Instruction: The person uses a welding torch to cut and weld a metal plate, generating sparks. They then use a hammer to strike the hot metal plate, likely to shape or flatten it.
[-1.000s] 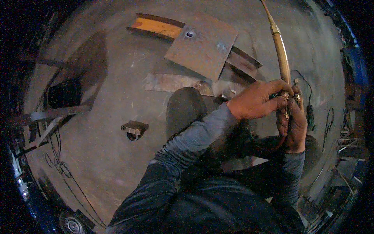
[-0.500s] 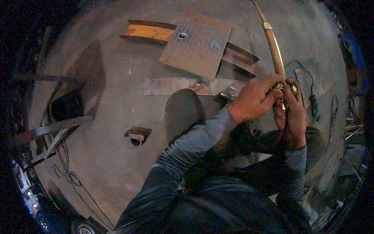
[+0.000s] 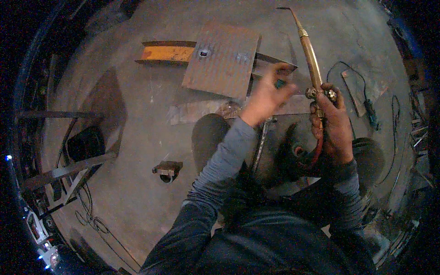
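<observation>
My right hand point(image 3: 337, 126) is wrapped round the lower body of a brass gas torch point(image 3: 312, 59), beside its valve knobs. The torch stands nearly upright in view, its thin bent tip toward the far side. A red hose point(image 3: 318, 153) runs down from its lower end. My left hand point(image 3: 266, 101), smeared by motion, is apart from the torch on its left. Its fingers are curled round a small teal object point(image 3: 279, 84), too blurred to name. Just beyond this hand is a rusty steel plate point(image 3: 220, 59) with a square hole, lying over an orange-and-brown steel beam point(image 3: 167, 54).
A flat metal strip point(image 3: 183, 115) lies before the plate. A small metal block point(image 3: 167, 169) is on the floor at the left, near a steel frame point(image 3: 68, 169). Cables point(image 3: 94, 224) trail at lower left; another cable point(image 3: 370, 114) lies at right.
My left hand has come off the torch and moved left, with a small teal object now showing in it. The torch has shifted slightly left in view, still in my right hand.
</observation>
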A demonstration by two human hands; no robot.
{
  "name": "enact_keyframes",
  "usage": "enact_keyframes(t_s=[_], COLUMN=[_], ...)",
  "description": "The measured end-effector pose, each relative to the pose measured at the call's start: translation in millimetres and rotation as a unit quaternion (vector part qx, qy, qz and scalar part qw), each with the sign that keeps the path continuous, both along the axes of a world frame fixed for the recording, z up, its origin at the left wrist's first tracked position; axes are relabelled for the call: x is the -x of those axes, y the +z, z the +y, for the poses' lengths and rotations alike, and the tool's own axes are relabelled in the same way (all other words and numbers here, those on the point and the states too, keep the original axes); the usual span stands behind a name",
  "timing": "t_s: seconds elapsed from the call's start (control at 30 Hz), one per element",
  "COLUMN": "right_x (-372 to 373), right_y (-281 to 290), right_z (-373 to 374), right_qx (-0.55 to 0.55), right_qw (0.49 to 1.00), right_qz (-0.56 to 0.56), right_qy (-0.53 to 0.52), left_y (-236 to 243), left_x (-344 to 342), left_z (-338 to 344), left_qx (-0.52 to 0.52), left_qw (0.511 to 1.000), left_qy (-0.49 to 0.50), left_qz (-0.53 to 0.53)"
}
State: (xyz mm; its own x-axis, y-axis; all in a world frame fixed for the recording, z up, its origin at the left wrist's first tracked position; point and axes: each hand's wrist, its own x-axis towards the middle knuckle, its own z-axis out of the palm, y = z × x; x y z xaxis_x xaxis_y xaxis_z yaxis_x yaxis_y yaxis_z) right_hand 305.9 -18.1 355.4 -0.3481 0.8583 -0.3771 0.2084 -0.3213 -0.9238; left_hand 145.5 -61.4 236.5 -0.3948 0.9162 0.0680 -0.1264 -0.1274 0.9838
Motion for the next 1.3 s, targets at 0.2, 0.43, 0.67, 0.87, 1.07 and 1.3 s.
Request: enact_keyframes(t_s=[0.2, 0.43, 0.67, 0.87, 1.07, 1.3], right_x=[-2.9, 18.9, 35.7, 34.6, 43.5, 34.0], right_y=[-9.6, 27.6, 77.1, 74.3, 91.7, 83.4], right_z=[-9.9, -39.4, -59.0, -60.4, -61.4, -56.2], right_qx=[-0.053, 0.006, 0.065, 0.0, 0.086, 0.05], right_qw=[0.995, 0.989, 0.986, 0.987, 0.981, 0.981], right_qz=[-0.047, -0.06, -0.085, -0.05, -0.068, -0.062], right_qy=[0.068, 0.133, 0.127, 0.15, 0.16, 0.176], left_y=[-77.9, -87.6, -19.0, 9.0, 6.6, 43.9], left_x=[84.4, 124.4, 154.6, 173.5, 190.7, 183.4], left_z=[-7.5, -30.0, -45.8, -51.7, -51.9, -57.5], left_qx=[0.048, 0.037, -0.052, -0.079, -0.1, -0.024], left_qw=[0.88, 0.925, 0.94, 0.937, 0.915, 0.921], left_qy=[0.157, 0.208, 0.283, 0.283, 0.339, 0.387], left_qz=[-0.445, -0.314, -0.186, -0.191, -0.195, -0.034])
